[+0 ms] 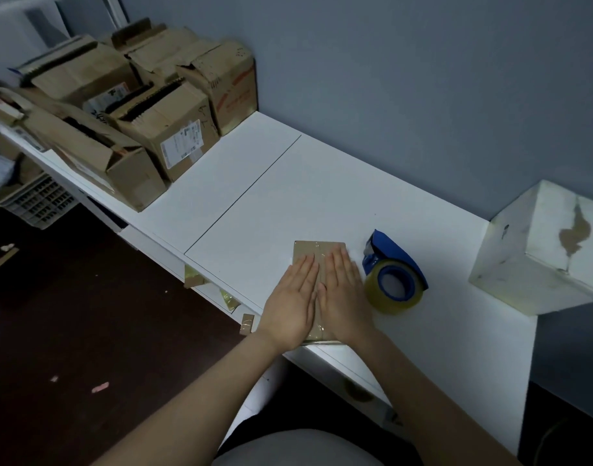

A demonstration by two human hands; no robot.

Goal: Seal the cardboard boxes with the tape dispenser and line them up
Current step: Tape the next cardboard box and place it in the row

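Observation:
A small flat cardboard box lies near the front edge of the white table, with clear tape along its top. My left hand and my right hand lie flat on it side by side, fingers straight, pressing down. Most of the box is hidden under them. The blue tape dispenser with a roll of clear tape rests on the table just right of my right hand, untouched.
Several large worn cardboard boxes crowd the far left of the table. A white block stands at the right by the grey wall. Tape scraps hang from the table's front edge. Dark floor lies to the left.

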